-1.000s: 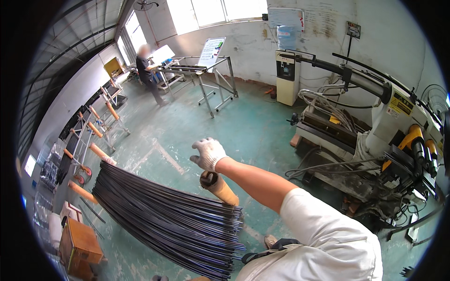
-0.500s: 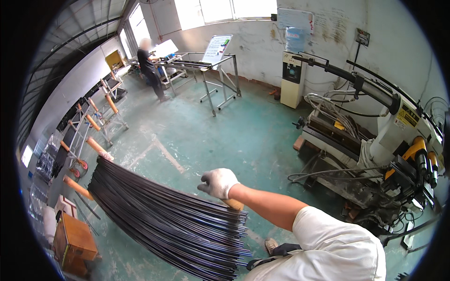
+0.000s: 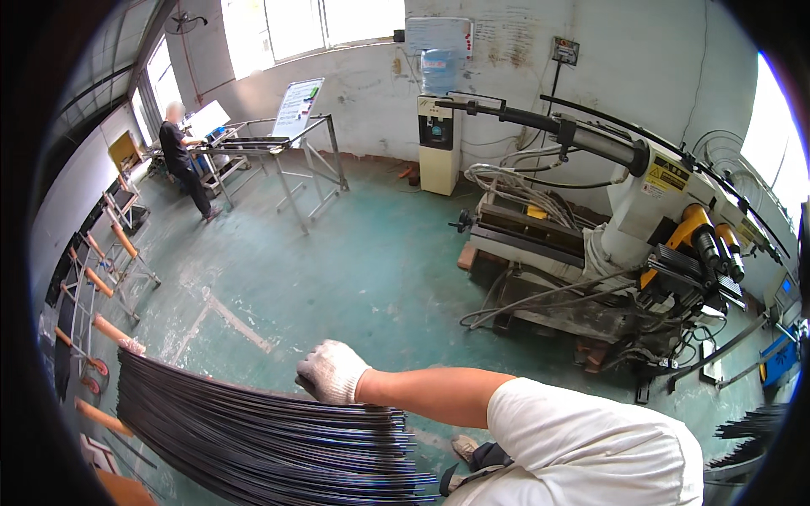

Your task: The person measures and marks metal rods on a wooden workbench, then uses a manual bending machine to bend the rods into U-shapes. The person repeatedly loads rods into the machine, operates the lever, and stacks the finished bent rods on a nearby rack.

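My right hand (image 3: 333, 372), in a whitish knitted glove with grey fingers, reaches leftward at the far edge of a wide bundle of thin black rods (image 3: 245, 434). Its fingers curl downward, and the fingertips are mostly hidden, so I cannot make out whether a rod is between them. The rods lie side by side, their near ends uneven beside my shoe (image 3: 463, 447). At their far left, orange rollers (image 3: 105, 417) show beside the bundle. My left hand is out of view.
A large machine (image 3: 582, 244) with cables stands at right, a water dispenser (image 3: 438, 152) behind it by the wall. A person (image 3: 181, 160) in dark clothes stands at a frame table, far left. Wheeled roller stands (image 3: 99, 282) line the left. More black rods (image 3: 747, 430) show lower right.
My view has turned right, so the room has shifted left. My right hand has come lower, closer to the rods' far edge, its fingers now pointing further down.
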